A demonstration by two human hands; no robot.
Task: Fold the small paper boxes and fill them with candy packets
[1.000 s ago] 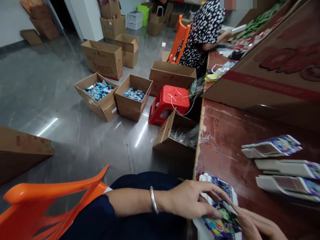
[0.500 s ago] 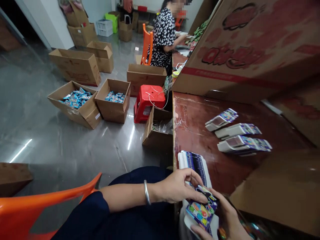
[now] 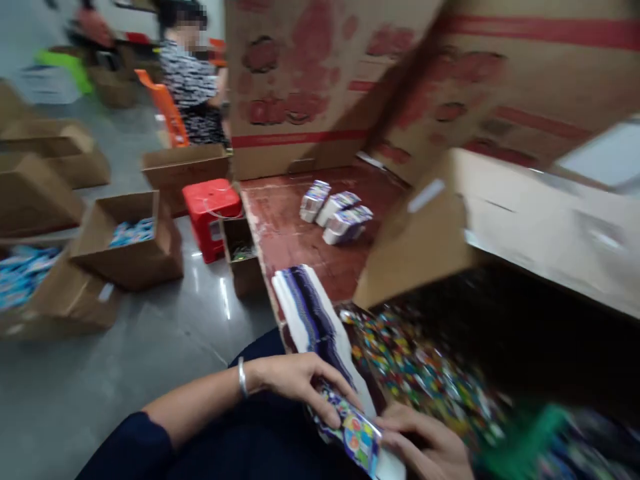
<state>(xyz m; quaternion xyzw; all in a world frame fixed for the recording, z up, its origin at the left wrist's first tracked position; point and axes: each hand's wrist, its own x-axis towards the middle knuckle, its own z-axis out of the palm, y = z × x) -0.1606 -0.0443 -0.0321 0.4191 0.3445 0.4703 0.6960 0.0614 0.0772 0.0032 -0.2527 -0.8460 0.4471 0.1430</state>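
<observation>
My left hand [image 3: 300, 387], a silver bangle on its wrist, pinches the top of a colourful printed card packet [image 3: 357, 437] at the table's near edge. My right hand [image 3: 425, 447] grips the same packet from the right and below. The packet comes off a long row of white-and-purple packets [image 3: 310, 317] lying along the table edge. Just right of my hands lies a heap of small colourful pieces [image 3: 415, 367] inside a tipped cardboard box [image 3: 415, 247]. The picture is blurred by motion.
Three bundles of packets [image 3: 336, 212] lie on the red table [image 3: 285, 227]. Big printed cartons [image 3: 310, 80] stand behind. Open boxes [image 3: 127, 243], a red stool [image 3: 210, 207] and a small box [image 3: 243, 257] stand on the floor at left. A person [image 3: 193, 83] sits further back.
The view has swung right, revealing the tipped box and the heap of colourful pieces. Both hands keep hold of the packet and have drawn it slightly nearer.
</observation>
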